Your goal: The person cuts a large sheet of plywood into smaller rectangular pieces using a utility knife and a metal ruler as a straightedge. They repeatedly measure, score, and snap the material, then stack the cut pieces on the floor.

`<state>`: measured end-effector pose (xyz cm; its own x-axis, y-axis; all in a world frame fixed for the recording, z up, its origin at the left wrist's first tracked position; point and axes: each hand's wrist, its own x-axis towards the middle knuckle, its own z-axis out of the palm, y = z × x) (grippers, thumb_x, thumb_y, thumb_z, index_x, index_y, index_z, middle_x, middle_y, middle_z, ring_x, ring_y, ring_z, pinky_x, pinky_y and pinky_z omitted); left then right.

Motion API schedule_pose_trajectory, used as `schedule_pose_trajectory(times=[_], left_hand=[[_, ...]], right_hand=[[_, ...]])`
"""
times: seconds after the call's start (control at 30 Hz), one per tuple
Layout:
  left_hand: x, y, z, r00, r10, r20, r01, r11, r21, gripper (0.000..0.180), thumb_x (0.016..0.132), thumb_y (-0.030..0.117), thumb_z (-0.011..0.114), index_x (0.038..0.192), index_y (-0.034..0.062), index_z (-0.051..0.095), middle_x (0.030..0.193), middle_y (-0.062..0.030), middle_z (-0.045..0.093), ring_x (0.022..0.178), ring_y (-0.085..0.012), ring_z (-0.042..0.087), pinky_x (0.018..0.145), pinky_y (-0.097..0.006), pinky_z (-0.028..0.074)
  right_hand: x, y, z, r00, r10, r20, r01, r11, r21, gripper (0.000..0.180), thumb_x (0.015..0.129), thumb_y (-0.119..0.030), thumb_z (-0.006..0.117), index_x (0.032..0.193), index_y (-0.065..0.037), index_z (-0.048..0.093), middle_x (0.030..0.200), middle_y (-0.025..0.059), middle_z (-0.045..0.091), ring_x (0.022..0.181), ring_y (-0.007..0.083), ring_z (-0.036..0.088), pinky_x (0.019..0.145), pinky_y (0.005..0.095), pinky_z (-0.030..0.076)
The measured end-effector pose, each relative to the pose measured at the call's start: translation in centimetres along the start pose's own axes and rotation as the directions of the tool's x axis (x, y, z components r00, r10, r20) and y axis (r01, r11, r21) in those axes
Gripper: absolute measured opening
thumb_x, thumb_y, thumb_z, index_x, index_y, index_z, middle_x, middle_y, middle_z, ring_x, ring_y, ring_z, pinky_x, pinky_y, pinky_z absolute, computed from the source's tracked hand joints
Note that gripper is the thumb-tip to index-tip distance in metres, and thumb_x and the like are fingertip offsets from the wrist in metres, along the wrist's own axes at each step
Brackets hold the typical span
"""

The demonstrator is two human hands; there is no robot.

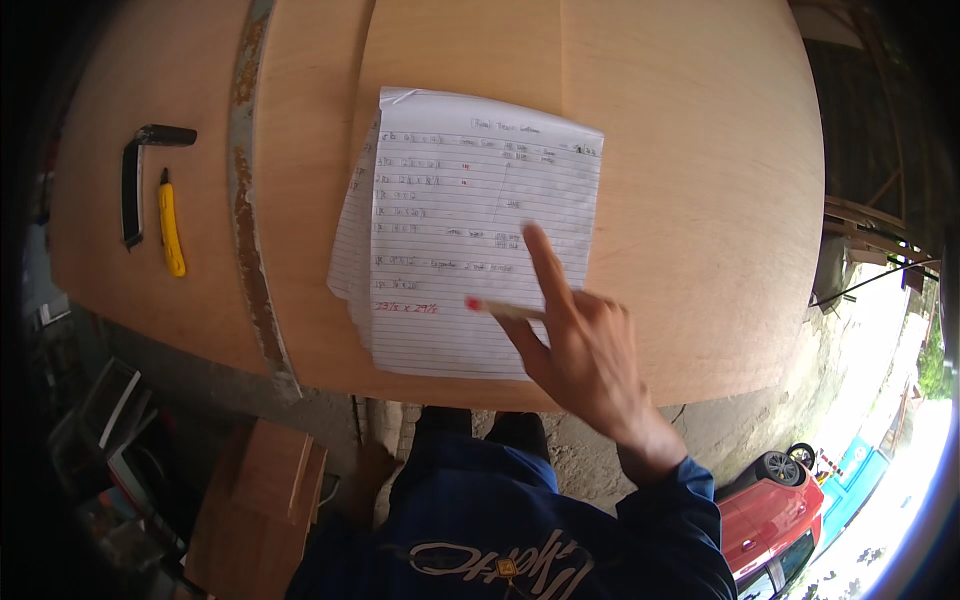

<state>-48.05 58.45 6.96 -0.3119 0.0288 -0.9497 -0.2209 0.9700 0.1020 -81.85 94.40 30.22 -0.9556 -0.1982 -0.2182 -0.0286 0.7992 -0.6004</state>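
Lined paper sheets (pixel 440 345) with handwritten lines in dark and red lie on a plywood board. Over their lower right part is my right hand (pixel 590 345), its index finger stretched out and pointing up the page. Between its thumb and the other fingers I hold a slim tan pencil (pixel 515 311) with a red end, which points left above the paper. My left hand (pixel 372 468) hangs low beside my body, below the board's near edge. It is dark and its fingers are hard to make out; nothing shows in it.
On the plywood (pixel 700 250), left of a rusty metal straightedge (pixel 243 150), lie a yellow utility knife (pixel 172 230) and a black-and-silver angled handle (pixel 132 195). Wood pieces (pixel 270 480) stand at the lower left. A red car (pixel 765 520) is beyond, at the lower right.
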Motion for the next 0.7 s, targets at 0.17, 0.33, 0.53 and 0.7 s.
schedule_pose_trajectory(times=[0.17,0.33,0.53,0.7], left_hand=[[-3.1,-2.6,10.2,0.913,-0.130,0.388,0.085,0.988,0.131,0.039,0.077,0.026,0.072,0.105,0.0027,0.058,0.101,-0.0134,0.062,0.098,-0.0275,0.062,0.082,-0.041,0.050],[-1.1,-0.5,13.4,0.915,-0.138,0.379,0.099,0.988,0.119,0.039,0.078,0.027,0.071,0.106,0.0034,0.059,0.104,-0.0141,0.062,0.100,-0.0281,0.061,0.083,-0.041,0.049],[2.8,2.4,8.9,0.948,-0.128,0.291,0.134,0.991,-0.001,0.039,0.079,0.029,0.070,0.107,0.0043,0.059,0.108,-0.0149,0.062,0.102,-0.0288,0.061,0.084,-0.042,0.049],[8.3,3.0,2.0,0.988,-0.121,-0.096,0.049,0.834,-0.550,0.037,0.084,0.032,0.064,0.106,0.0021,0.060,0.106,-0.0150,0.063,0.097,-0.0278,0.061,0.080,-0.041,0.047]], right_hand=[[5.8,-0.2,1.2,0.994,-0.032,0.103,0.041,0.995,-0.088,0.072,0.083,-0.028,0.067,0.140,-0.001,0.033,0.064,0.0185,0.064,0.054,0.0292,0.065,0.049,0.0371,0.052],[7.2,0.0,1.5,0.986,-0.077,0.145,0.094,0.989,-0.117,0.070,0.083,-0.032,0.067,0.139,-0.002,0.037,0.065,0.0198,0.065,0.060,0.0317,0.067,0.051,0.0405,0.055],[7.3,0.4,2.1,0.985,-0.110,0.135,0.128,0.983,-0.133,0.070,0.083,-0.036,0.066,0.138,-0.002,0.037,0.064,0.0196,0.065,0.055,0.0303,0.066,0.050,0.0406,0.055],[7.1,0.8,2.4,0.985,-0.133,0.111,0.148,0.979,-0.138,0.073,0.085,-0.038,0.063,0.140,-0.002,0.033,0.057,0.0159,0.062,0.049,0.0281,0.064,0.045,0.0397,0.053]])
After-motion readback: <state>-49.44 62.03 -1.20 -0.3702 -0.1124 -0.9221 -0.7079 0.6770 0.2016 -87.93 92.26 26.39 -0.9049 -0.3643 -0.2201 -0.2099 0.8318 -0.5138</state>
